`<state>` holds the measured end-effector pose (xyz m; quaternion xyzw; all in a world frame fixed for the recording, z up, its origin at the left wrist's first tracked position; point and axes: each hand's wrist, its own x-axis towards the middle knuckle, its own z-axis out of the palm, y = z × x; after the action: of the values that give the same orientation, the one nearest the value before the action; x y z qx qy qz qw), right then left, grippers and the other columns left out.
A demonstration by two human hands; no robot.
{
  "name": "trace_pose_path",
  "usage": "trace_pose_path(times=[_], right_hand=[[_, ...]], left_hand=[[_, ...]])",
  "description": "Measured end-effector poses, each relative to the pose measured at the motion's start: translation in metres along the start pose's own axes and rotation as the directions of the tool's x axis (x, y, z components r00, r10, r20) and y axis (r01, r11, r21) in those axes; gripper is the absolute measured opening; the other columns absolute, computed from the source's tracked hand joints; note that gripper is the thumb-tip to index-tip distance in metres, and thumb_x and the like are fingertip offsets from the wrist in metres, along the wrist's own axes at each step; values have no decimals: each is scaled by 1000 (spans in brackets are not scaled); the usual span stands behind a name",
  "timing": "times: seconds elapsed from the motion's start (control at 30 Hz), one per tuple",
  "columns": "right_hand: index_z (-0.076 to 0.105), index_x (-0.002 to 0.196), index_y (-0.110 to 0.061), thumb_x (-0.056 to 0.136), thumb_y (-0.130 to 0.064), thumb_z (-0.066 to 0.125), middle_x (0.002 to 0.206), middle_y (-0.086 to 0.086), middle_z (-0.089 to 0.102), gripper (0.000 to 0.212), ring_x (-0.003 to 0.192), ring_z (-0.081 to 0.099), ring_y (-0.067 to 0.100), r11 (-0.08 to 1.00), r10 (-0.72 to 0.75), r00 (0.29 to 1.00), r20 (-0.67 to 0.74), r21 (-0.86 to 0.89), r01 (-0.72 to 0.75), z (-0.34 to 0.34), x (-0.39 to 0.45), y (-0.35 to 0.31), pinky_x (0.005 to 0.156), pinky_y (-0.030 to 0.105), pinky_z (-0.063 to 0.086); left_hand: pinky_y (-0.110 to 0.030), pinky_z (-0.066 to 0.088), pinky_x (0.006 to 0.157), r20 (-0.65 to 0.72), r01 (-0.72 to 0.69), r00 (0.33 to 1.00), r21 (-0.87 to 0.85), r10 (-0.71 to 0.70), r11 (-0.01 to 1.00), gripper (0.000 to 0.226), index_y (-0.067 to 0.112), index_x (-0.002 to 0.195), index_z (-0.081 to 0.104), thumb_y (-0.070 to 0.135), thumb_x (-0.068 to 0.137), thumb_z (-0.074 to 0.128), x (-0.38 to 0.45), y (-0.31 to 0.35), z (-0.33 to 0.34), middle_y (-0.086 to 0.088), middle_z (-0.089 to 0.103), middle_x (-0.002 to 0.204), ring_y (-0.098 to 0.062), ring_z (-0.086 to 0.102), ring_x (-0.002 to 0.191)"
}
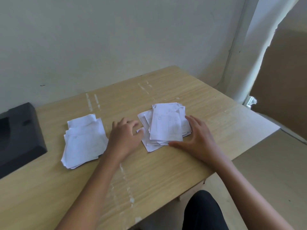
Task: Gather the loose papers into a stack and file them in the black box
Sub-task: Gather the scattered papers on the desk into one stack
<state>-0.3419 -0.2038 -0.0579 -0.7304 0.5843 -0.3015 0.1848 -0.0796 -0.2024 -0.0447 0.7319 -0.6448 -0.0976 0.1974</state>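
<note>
At frame's left, black box (20,136) cropped

A light wood-grain desk (166,171) stands against a scuffed pale wall (116,39); brown cardboard (282,80) leans at right above beige floor (265,171).

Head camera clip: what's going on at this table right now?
A person at a light wooden table has both bare hands around a messy pile of white printed papers, left hand on its left edge, right hand on its right. A second pile of white papers lies untouched to the left, and the black box sits at the table's far left.
</note>
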Motion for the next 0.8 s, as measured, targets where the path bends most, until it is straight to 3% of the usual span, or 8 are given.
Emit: trace_pose_path(times=[0.1,0.27,0.43,0.57,0.67,0.73,0.8], right_hand=[[34,150,-25,59,-78,73,155,-8,34,112,144,27,10,1000,20,1000,11,-15,-20,0,-1,-3,116,34,30],[34,150,-21,57,-83,67,156,-5,35,117,145,26,14,998,59,998,30,-26,-59,0,-2,-6,118,41,31],[42,141,-25,61,-81,67,145,-7,47,101,139,34,13,998,24,1000,-11,-49,-25,-2,-4,-10,116,45,33],[43,140,-26,65,-73,73,141,-5,50,94,136,38,13,1000,1,1000,-29,-14,-2,-3,-8,-14,116,47,33],[44,140,-28,62,-76,71,137,-8,52,96,135,38,13,1000,4,1000,-14,5,-4,-4,-6,-12,116,47,31],[43,140,-29,56,-81,69,135,-9,52,103,134,39,13,1000,18,1000,-7,9,-18,-4,-4,-12,118,47,28],[39,142,-29,50,-91,62,139,-7,48,113,137,37,17,997,23,1000,3,-71,-23,-3,-4,-14,121,47,20]], left_hand=[[-35,39,102,-66,-66,996,22,67,998,42,32,134,63,45,95,56,-28,3,7,10,54,135,-22,40,122],[-34,46,92,-206,-86,974,49,95,995,35,26,122,71,43,93,59,-52,8,16,7,63,121,-22,49,107],[-33,46,76,-273,-18,961,61,35,998,25,26,97,71,49,89,62,-64,12,14,9,64,106,-21,50,95],[-36,48,75,-316,66,948,103,-30,992,40,23,87,67,63,85,58,-72,19,17,4,65,92,-23,49,87],[-35,45,82,-303,52,953,99,-19,994,56,23,84,63,75,84,43,-78,23,18,7,60,89,-22,49,88],[-33,42,79,-295,102,951,23,-91,994,51,24,86,63,71,87,44,-74,23,11,7,63,91,-24,51,95],[-36,42,79,-298,201,934,-17,-197,980,47,25,101,66,67,90,48,-65,21,3,4,66,104,-26,51,106]])
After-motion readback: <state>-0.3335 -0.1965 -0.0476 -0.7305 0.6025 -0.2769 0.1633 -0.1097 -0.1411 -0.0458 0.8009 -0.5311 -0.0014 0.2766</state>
